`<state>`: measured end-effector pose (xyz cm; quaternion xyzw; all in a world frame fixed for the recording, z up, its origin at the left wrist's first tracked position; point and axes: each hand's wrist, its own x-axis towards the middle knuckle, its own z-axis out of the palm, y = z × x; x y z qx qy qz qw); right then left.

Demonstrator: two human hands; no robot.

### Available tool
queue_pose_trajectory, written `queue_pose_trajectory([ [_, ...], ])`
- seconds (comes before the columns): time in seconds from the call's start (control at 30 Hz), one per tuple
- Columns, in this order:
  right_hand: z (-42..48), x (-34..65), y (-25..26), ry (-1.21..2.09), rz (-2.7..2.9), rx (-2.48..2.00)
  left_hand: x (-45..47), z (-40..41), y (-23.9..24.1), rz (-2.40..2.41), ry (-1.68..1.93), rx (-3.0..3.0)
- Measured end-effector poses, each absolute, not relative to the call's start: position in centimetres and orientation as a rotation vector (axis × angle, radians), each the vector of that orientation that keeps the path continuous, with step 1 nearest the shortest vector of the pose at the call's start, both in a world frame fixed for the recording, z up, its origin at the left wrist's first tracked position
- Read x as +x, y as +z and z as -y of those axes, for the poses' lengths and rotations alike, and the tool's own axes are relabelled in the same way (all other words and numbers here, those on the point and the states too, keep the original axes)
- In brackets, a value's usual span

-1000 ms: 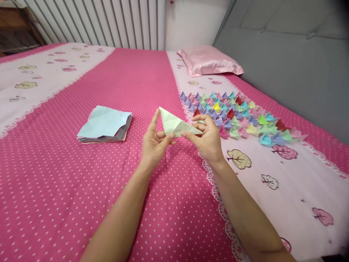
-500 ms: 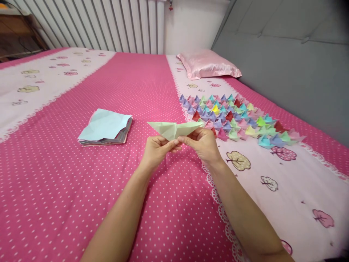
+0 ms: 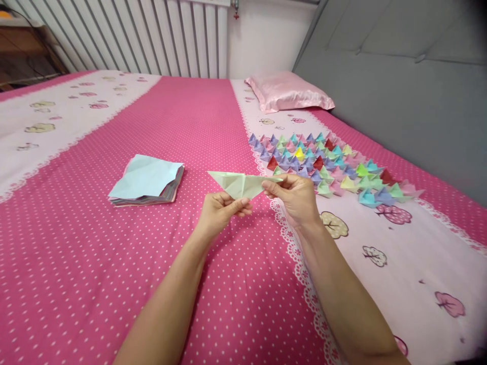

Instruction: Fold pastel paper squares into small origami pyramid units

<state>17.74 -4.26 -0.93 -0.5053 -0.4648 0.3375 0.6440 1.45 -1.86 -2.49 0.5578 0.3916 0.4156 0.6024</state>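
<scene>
A pale green folded paper (image 3: 236, 183) is held up above the bed between both hands, its wide top edge running left to right and a crease down its middle. My left hand (image 3: 221, 212) pinches its lower edge, thumb in front and fingers behind. At the right end, my right hand (image 3: 296, 196) has the pointed tip between thumb and fingers, which cover part of it. Rows of small folded paper boats (image 3: 323, 165) in many colours stand just beyond my right hand. To the left lies a stack of square paper sheets (image 3: 146, 177), light blue on top.
The pink dotted bedspread (image 3: 182, 121) has pale printed bands with lace-pattern edges. A pink satin pillow (image 3: 287, 92) lies at the back right, by the grey padded headboard (image 3: 403, 101). A white radiator (image 3: 152, 38) stands behind the bed.
My right hand has slid outward from the paper's middle to its right tip. The paper's right side now lies flatter, while my left hand keeps nearly the same place.
</scene>
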Motion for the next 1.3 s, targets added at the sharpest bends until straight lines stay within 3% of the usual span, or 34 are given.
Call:
queue_pose_trajectory([
  [0.27,4.4,18.1,-0.7,0.862,1.027,-1.119,1.2,1.5,-2.5,-0.874,0.983,1.195],
  [0.57,4.4,18.2,-0.6,0.882,1.034,-1.134,0.5,0.6,-3.2,-0.855,1.253,0.944],
  [0.93,4.3,18.2,-1.0,0.955,1.182,-1.058,0.7,1.3,-2.9,-0.818,0.988,1.269],
  [1.3,4.7,16.6,-1.0,1.096,1.29,-0.986,0.8,1.0,-3.6,-0.745,1.024,1.021],
])
